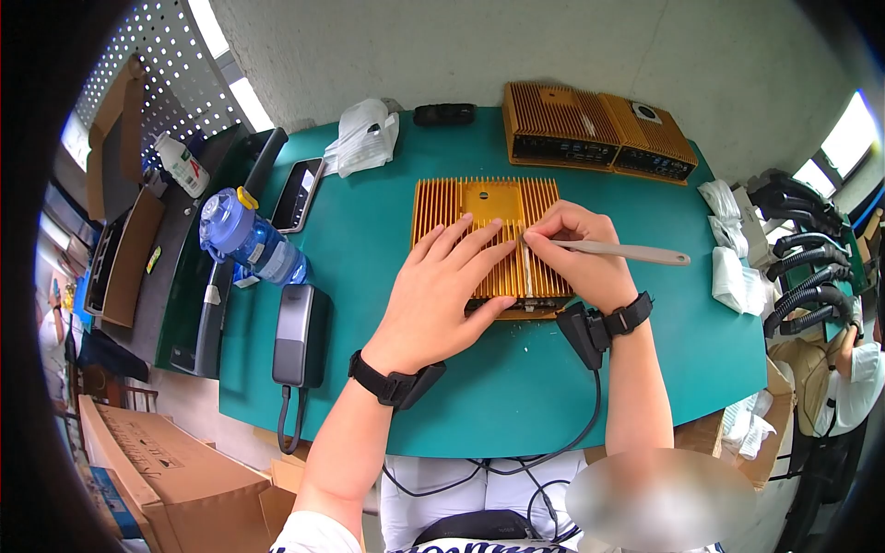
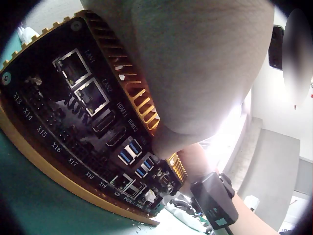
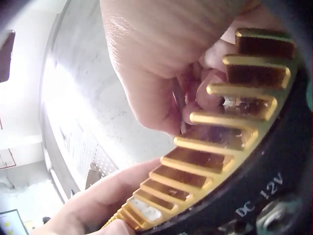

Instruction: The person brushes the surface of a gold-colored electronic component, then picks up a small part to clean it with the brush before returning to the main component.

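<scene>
A gold finned box (image 1: 537, 196) lies on the green table. My left hand (image 1: 441, 293) rests on its top with the fingers spread. Between thumb and fingers, my right hand (image 1: 590, 258) pinches a slim tool with a pale grey handle (image 1: 645, 251), its tip down at the fins beside the left fingertips. The left wrist view shows the box's black port panel (image 2: 73, 112) below my left hand (image 2: 195, 63). In the right wrist view, the tool's metal shaft (image 3: 179, 98) shows under my right hand (image 3: 156, 54), and whitish bits sit between fins (image 3: 215, 132).
Two more gold boxes (image 1: 562, 120) stand at the back right. At the left are a blue bottle (image 1: 249, 235), a phone (image 1: 298, 195) and a grey power bank (image 1: 300, 336) with a cable. White plastic bags (image 1: 364, 138) lie at the back and right edge. Small white crumbs lie before the box.
</scene>
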Action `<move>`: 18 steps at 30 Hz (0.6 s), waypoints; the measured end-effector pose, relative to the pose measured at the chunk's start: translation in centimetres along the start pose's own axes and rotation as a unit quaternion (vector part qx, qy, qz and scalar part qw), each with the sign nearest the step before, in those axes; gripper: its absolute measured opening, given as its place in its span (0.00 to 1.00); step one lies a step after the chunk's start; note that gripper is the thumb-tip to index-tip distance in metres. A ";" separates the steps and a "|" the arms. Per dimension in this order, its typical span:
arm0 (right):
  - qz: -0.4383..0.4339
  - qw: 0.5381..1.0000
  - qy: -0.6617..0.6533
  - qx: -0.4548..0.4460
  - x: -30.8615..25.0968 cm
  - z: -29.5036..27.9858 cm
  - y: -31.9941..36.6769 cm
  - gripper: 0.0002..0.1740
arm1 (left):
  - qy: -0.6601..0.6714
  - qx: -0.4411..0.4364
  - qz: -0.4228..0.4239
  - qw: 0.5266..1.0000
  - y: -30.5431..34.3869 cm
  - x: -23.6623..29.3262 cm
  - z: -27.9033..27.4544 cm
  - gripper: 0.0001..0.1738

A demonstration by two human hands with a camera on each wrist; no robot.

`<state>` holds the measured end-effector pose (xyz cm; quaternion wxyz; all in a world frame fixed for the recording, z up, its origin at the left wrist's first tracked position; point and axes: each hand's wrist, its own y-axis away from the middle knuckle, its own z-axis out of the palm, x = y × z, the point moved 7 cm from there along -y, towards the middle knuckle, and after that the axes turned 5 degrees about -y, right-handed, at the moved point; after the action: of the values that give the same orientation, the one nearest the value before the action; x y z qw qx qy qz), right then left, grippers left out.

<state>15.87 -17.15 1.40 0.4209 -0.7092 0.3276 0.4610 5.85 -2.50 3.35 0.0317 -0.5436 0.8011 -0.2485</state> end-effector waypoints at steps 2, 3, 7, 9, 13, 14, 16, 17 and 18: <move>0.003 1.000 -0.006 0.001 0.1 0.0 0.0 0.08 | 0.000 -0.002 -0.002 1.000 0.0 0.0 0.0 0.31; 0.004 1.000 -0.002 0.001 0.2 -0.1 0.0 0.08 | 0.001 -0.001 0.000 1.000 0.0 0.0 0.0 0.31; 0.011 1.000 0.002 0.001 0.4 -0.2 0.0 0.08 | 0.002 -0.001 -0.001 1.000 0.0 0.0 0.0 0.31; 0.008 1.000 -0.001 0.000 0.4 -0.2 -0.1 0.08 | 0.000 -0.001 0.000 1.000 0.0 0.0 -0.1 0.30; 0.011 1.000 -0.002 -0.001 0.4 -0.2 0.0 0.08 | 0.003 0.005 0.001 1.000 0.1 -0.1 0.0 0.30; 0.011 1.000 -0.004 -0.005 0.3 -0.2 -0.1 0.08 | 0.002 0.005 -0.003 1.000 0.1 -0.2 0.0 0.30; 0.018 1.000 -0.018 -0.001 0.4 -0.2 -0.1 0.08 | 0.011 0.004 -0.003 1.000 0.1 -0.1 0.0 0.30; 0.018 1.000 -0.020 -0.003 0.4 -0.2 -0.1 0.08 | 0.010 0.003 -0.005 1.000 0.1 -0.2 0.0 0.30; 0.017 0.999 -0.027 -0.002 0.5 -0.1 -0.1 0.08 | 0.009 0.004 -0.004 1.000 0.1 -0.2 0.0 0.30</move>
<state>16.19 -17.27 1.03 0.4201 -0.6917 0.3275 0.4876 5.86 -2.29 3.23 0.0259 -0.5444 0.7982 -0.2566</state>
